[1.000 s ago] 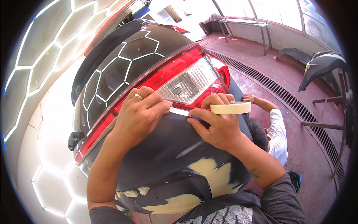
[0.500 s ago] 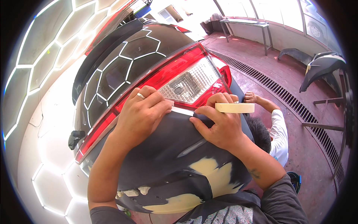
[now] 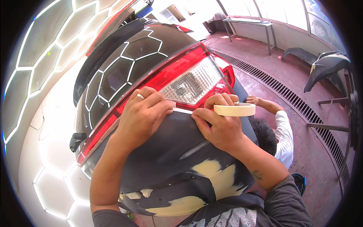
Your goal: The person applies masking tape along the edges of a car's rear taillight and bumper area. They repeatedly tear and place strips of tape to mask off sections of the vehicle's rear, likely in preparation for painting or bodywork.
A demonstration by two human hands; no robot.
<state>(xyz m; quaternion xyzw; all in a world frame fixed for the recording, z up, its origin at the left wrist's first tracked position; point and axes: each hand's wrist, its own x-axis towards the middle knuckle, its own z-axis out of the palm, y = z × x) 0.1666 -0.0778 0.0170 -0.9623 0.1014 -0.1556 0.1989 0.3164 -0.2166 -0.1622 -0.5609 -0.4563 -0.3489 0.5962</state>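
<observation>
A narrow strip of pale masking tape (image 3: 182, 110) runs along the lower edge of a red and clear tail light (image 3: 194, 81). My left hand (image 3: 141, 111), with a ring on one finger, pinches the strip's left end against the dark body panel (image 3: 177, 136). At its other end, the thumb and forefinger of my right hand (image 3: 225, 126) are pressed together on the tape. The cream masking tape roll (image 3: 234, 110) sits at my right hand's fingers, level with the lamp's lower corner. My fingertips hide both ends of the strip.
Beige filler patches (image 3: 219, 176) mark the lower panel. A co-worker in a white sleeve (image 3: 283, 132) crouches close on the right, one hand (image 3: 252, 100) by the car's side. Beyond lie a floor grate (image 3: 287, 92), a metal stand (image 3: 329, 128) and dark bumper parts (image 3: 327, 70).
My right hand has shifted slightly left with the tape roll, narrowing the gap between my hands. Less of the strip's face shows. My left hand has barely moved.
</observation>
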